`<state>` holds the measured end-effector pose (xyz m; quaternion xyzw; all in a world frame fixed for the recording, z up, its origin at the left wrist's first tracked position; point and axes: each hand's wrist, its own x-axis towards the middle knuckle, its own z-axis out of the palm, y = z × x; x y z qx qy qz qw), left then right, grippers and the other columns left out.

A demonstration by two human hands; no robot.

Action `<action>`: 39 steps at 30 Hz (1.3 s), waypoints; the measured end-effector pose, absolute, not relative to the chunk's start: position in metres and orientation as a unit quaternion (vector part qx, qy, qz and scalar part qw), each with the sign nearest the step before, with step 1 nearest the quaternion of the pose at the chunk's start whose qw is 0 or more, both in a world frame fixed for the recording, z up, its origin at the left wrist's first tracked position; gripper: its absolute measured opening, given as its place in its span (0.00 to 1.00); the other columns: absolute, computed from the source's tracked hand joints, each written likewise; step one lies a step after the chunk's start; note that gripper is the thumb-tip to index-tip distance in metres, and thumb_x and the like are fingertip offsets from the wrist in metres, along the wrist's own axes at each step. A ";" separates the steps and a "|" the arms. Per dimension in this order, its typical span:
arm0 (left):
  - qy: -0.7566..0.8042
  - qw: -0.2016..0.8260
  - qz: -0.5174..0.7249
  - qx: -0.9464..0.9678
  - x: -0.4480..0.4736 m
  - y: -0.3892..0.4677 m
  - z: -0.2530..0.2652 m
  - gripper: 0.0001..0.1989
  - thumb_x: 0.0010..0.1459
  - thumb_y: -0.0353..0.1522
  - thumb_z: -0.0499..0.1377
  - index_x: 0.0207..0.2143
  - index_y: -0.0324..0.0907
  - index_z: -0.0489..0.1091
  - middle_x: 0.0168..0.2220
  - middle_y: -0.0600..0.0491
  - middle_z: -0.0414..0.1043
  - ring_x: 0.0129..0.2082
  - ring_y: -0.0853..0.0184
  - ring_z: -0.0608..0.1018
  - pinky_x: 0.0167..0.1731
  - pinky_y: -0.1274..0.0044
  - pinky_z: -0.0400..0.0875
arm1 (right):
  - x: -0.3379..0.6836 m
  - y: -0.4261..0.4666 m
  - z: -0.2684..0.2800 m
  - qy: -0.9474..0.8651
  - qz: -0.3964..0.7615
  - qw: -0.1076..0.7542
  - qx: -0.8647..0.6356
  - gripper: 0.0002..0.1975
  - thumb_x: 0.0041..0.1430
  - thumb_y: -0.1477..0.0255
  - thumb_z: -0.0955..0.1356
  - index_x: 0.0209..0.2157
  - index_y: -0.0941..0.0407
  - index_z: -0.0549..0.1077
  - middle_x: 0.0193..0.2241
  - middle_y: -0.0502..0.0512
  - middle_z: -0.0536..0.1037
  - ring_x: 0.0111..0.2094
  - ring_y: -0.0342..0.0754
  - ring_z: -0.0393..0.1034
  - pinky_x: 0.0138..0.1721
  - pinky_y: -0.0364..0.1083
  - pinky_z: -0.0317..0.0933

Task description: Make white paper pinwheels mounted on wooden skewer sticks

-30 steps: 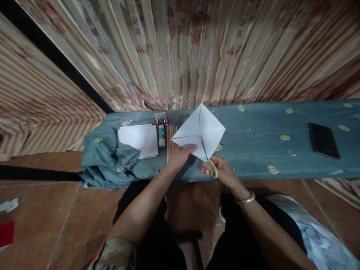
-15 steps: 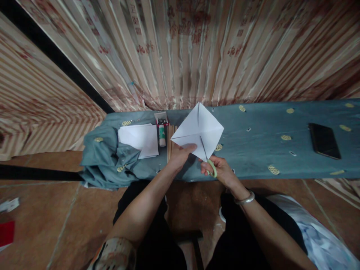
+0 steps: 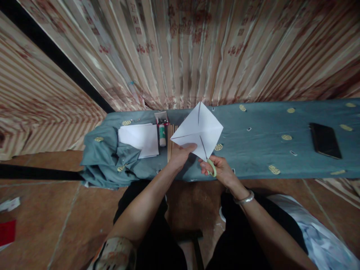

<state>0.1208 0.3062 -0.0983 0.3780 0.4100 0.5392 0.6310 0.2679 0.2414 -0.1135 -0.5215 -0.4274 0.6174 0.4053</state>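
Observation:
A square of white paper (image 3: 206, 129) is held up, turned cornerwise, with slits running in from its left and far corners. My left hand (image 3: 180, 155) grips its near left edge, thumb on top and fingers hidden underneath. In my right hand (image 3: 218, 168) is a pair of scissors (image 3: 211, 168) with light green handles. Their blade lies along a line running in from the paper's near corner. Partly under the paper, several thin wooden sticks (image 3: 170, 138) lie on the cloth.
Left of the sticks are a green and white glue stick (image 3: 162, 135), a small open box (image 3: 161, 118) and a stack of white paper (image 3: 142, 138). A black phone (image 3: 325, 140) lies far right on the blue-green cloth (image 3: 253, 146). Behind hangs a striped curtain (image 3: 185, 56).
Almost nothing differs. The paper's right corner has shifted very slightly to the left, while both hands keep their hold and place.

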 end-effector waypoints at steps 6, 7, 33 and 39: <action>0.414 0.628 0.539 0.378 0.121 0.306 -0.099 0.11 0.36 0.31 0.67 0.27 0.41 0.73 0.28 0.54 0.75 0.30 0.67 0.74 0.34 0.75 0.70 | 0.267 0.240 -0.113 -0.430 0.619 0.400 -0.522 0.23 0.39 0.52 0.77 0.27 0.57 0.76 0.18 0.49 0.75 0.18 0.40 0.65 0.21 0.41 0.59; 0.417 0.627 0.538 0.379 0.121 0.306 -0.099 0.12 0.35 0.31 0.67 0.27 0.41 0.74 0.28 0.54 0.75 0.30 0.66 0.74 0.34 0.75 0.70 | 0.267 0.239 -0.112 -0.435 0.620 0.396 -0.519 0.23 0.41 0.52 0.77 0.28 0.57 0.76 0.19 0.49 0.75 0.19 0.40 0.65 0.21 0.41 0.59; 0.456 0.680 0.374 0.436 0.121 0.304 -0.108 0.13 0.35 0.28 0.69 0.29 0.41 0.75 0.30 0.53 0.79 0.33 0.64 0.78 0.39 0.73 0.72 | 0.366 0.231 -0.102 -0.413 0.361 0.489 -0.678 0.33 0.33 0.53 0.79 0.41 0.53 0.73 0.36 0.55 0.81 0.35 0.51 0.76 0.36 0.48 0.69; 0.432 0.678 0.374 0.463 0.128 0.296 -0.111 0.14 0.34 0.28 0.69 0.29 0.41 0.76 0.28 0.53 0.78 0.28 0.66 0.77 0.32 0.75 0.72 | 0.363 0.233 -0.091 -0.392 0.430 0.492 -0.648 0.30 0.32 0.54 0.80 0.36 0.54 0.73 0.25 0.47 0.77 0.23 0.42 0.67 0.23 0.42 0.61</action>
